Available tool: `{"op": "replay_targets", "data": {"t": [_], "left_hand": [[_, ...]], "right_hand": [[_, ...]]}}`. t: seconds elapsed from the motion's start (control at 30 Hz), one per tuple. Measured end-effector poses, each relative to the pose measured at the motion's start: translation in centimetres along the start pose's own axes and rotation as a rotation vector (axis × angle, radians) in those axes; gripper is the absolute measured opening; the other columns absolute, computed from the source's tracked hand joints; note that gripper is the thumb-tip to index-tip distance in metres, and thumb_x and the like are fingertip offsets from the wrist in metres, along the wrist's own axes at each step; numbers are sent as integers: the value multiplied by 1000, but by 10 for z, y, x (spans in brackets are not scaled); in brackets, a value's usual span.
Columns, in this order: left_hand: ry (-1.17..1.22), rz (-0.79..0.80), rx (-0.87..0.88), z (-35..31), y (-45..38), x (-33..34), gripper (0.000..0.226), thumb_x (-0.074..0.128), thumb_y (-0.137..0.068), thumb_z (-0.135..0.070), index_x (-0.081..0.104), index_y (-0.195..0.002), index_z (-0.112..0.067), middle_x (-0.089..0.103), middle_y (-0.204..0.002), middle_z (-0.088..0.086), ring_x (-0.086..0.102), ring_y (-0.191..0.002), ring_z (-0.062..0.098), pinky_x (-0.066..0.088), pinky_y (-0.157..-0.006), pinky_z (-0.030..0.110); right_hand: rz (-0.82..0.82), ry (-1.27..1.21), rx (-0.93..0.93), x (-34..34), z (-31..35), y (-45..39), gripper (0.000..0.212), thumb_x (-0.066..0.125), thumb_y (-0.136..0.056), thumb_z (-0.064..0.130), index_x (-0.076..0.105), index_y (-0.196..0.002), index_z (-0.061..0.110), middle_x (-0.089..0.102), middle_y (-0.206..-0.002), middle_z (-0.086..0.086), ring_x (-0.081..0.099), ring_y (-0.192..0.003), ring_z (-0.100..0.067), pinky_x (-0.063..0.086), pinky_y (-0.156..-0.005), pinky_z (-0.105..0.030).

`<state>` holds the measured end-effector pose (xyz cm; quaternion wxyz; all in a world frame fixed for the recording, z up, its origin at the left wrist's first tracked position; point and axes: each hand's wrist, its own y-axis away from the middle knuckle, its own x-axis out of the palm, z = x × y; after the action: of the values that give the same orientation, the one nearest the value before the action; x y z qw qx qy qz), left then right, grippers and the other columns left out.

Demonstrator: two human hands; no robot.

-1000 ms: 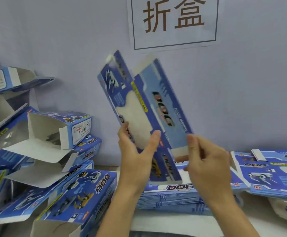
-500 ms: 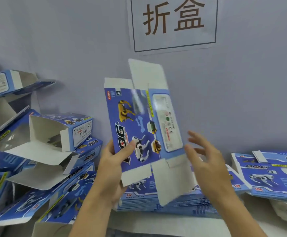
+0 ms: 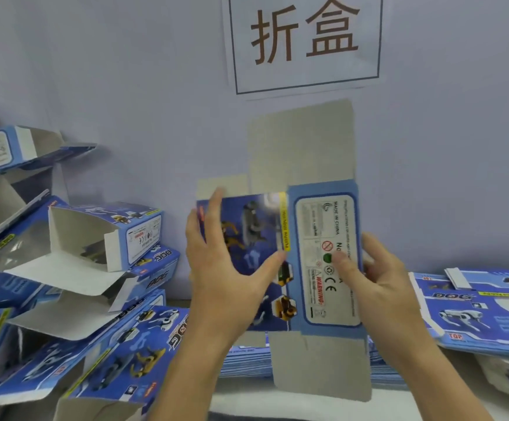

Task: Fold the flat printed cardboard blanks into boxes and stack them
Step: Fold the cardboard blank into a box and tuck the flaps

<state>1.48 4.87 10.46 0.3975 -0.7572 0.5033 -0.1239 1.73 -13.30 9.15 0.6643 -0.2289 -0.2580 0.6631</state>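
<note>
Head view: the blank stood upright before the wall, above the flat stack. Left hand gripped its left panel, fingers spread; right hand pinched the label panel's right edge.

Upper centre of frame: wall sign reading "折盒". Centre: held blank marked "MADE IN CHINA", "WARNING", "CE". Lower left: folded boxes printed "DOG". Right: flat blanks printed "DOG", "TOP".
</note>
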Motion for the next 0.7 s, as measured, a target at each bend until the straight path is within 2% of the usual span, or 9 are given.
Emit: {"op": "replay_targets", "data": {"t": [0.07,0.13,0.2,0.3,0.43,0.53,0.6,0.67,0.7], "left_hand": [[-55,-35,26,-9,-1,1,103,68,-57,-74,9,-141,-71,-9,-158,-26,-8,-150,2,22,-117,49],[-90,-30,0,-13,-2,-1,102,62,-51,-82,10,-138,-74,-18,-157,-29,-14,-151,9,21,-117,59],[-129,3,-28,-12,-3,-6,103,59,-48,-84,11,-138,-74,-23,-155,-32,-17,-151,9,20,-118,60],[-113,16,-33,-8,-3,-7,104,61,-49,-82,23,-144,-64,-18,-157,-30,-5,-147,-4,25,-118,44],[-131,-10,-5,-6,-4,-5,96,59,-51,-84,44,-137,-44,3,-158,-25,2,-107,-44,35,-103,22],[-146,10,39,-6,-4,-6,78,62,-55,-79,46,-119,-39,17,-155,-12,14,-105,-43,37,-93,10],[-142,24,109,-8,-4,-7,72,68,-60,-72,48,-115,-29,31,-146,-3,30,-105,-36,36,-78,-4],[-135,35,153,-13,-4,-6,67,71,-65,-66,50,-111,-23,40,-133,1,40,-102,-29,35,-73,-8],[-133,44,167,-16,-4,-5,66,69,-65,-67,50,-110,-22,40,-130,1,41,-102,-26,35,-74,-8]], "right_hand": [[80,-4,-28,2,4,0,27,62,-85,37,64,-95,62,74,-100,16,72,-90,-6,57,-56,-21],[150,-2,-22,1,8,0,30,71,-85,34,65,-102,58,74,-103,15,72,-94,-9,59,-60,-23],[209,64,-10,0,11,0,37,67,-83,31,61,-110,55,74,-106,16,71,-97,-9,61,-65,-27],[273,149,2,2,13,-2,45,65,-94,19,55,-109,61,72,-104,22,69,-96,-3,60,-64,-22],[320,235,22,6,13,-1,50,62,-95,18,50,-107,65,70,-102,27,67,-96,4,58,-62,-18],[317,194,15,8,19,0,44,67,-91,30,47,-110,64,71,-109,20,68,-101,-3,59,-67,-20],[277,77,-32,6,27,0,59,73,-84,43,38,-126,65,68,-121,10,68,-108,-13,61,-76,-32],[223,34,-138,4,39,0,78,72,-75,47,28,-138,65,60,-133,8,65,-115,-21,56,-87,-46],[210,69,-200,4,46,0,78,69,-76,47,28,-140,64,57,-136,11,64,-117,-22,54,-90,-49]]}}
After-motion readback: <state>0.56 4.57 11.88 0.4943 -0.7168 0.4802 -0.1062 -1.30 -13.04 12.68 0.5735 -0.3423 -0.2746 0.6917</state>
